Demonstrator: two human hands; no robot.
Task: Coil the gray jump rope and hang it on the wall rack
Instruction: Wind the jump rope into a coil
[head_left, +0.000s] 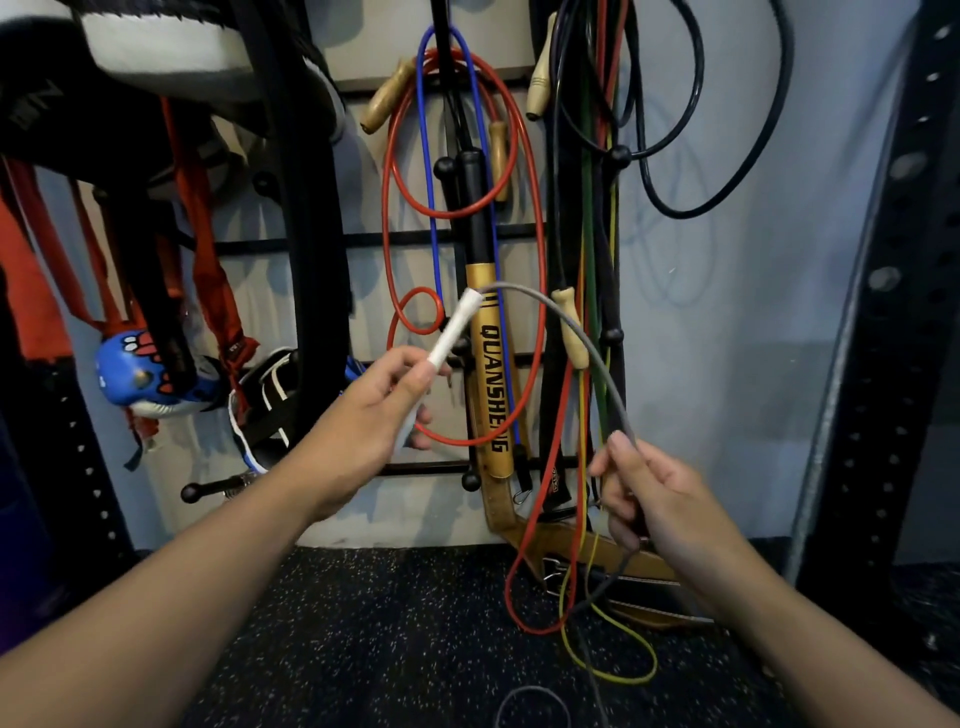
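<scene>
The gray jump rope (576, 332) arcs between my two hands in front of the wall rack (363, 240). My left hand (382, 402) grips its white handle (457, 326), which points up and to the right. My right hand (647, 493) pinches the gray cord farther along. From there the cord drops to the floor, where a loop of it (532, 701) lies near the bottom edge. The second handle is not visible.
Red and blue jump ropes (511, 156), a gold and black bat (485, 364), resistance bands (589, 260) and a black cable (727, 202) hang on the rack. A blue boxing glove (137, 379) and red straps hang at left. A black perforated upright (904, 260) stands at right. A yellow band (623, 670) lies on the speckled floor.
</scene>
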